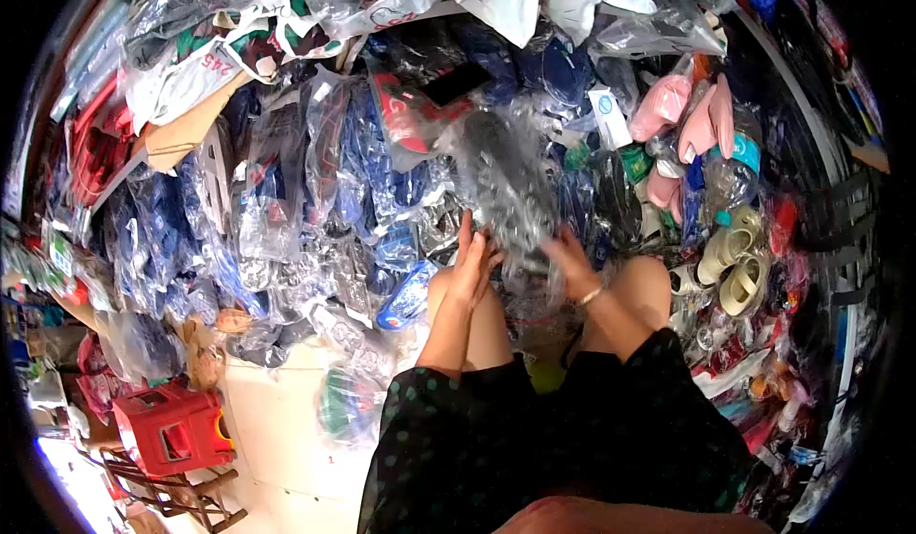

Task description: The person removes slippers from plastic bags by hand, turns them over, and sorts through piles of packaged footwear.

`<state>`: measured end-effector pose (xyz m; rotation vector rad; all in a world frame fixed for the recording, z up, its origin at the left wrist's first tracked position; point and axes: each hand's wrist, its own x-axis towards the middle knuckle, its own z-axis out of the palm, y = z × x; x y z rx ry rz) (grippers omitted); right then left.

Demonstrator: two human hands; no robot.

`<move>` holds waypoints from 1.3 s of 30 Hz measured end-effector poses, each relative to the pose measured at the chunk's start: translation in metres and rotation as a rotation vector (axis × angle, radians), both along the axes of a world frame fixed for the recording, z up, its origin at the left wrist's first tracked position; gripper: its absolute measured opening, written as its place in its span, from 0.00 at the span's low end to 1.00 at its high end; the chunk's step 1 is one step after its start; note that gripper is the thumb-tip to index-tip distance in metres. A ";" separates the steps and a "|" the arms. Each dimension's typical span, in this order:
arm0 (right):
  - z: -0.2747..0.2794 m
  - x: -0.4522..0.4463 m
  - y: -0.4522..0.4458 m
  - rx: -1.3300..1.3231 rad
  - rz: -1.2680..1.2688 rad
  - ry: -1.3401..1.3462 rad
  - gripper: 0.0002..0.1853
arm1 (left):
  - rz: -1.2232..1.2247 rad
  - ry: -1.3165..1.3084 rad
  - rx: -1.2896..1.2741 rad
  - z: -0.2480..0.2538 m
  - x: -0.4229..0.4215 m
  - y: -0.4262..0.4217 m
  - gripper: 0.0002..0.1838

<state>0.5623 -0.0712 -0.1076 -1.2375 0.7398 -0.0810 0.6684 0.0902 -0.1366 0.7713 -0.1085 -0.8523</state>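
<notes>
A dark pair of shoes or slippers in a clear plastic bag [506,176] stands tilted in front of my knees, its outline partly blurred. Beside its lower left edge is my left hand [471,265], open, with its fingers stretched upward. My right hand [571,262] is at the bag's lower right edge; motion smears its fingers, so its grip does not show. Just left of my left hand, a blue bagged slipper [408,295] lies by my knee. Behind the bag sits red bagged footwear [399,114].
Bagged blue footwear [157,238] is heaped across the left and front. Pink slippers [701,119] and cream clogs [733,259] lie to the right. A red plastic stool [175,429] stands on the pale tiled floor [277,429] at lower left. White printed bags [515,0] lie along the far side.
</notes>
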 end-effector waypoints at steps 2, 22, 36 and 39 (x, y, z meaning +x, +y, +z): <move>0.012 0.033 -0.024 -0.065 -0.011 0.024 0.57 | -0.004 -0.008 0.004 0.004 0.006 0.010 0.42; 0.038 0.152 -0.085 -0.143 -0.041 -0.050 0.39 | 0.083 0.091 0.039 0.014 0.012 0.015 0.25; 0.070 0.145 -0.022 0.538 -0.160 -0.001 0.23 | 0.072 0.051 0.054 0.007 0.011 0.009 0.33; 0.032 0.154 -0.064 0.709 -0.008 -0.189 0.23 | 0.057 0.047 0.046 0.003 0.016 0.011 0.32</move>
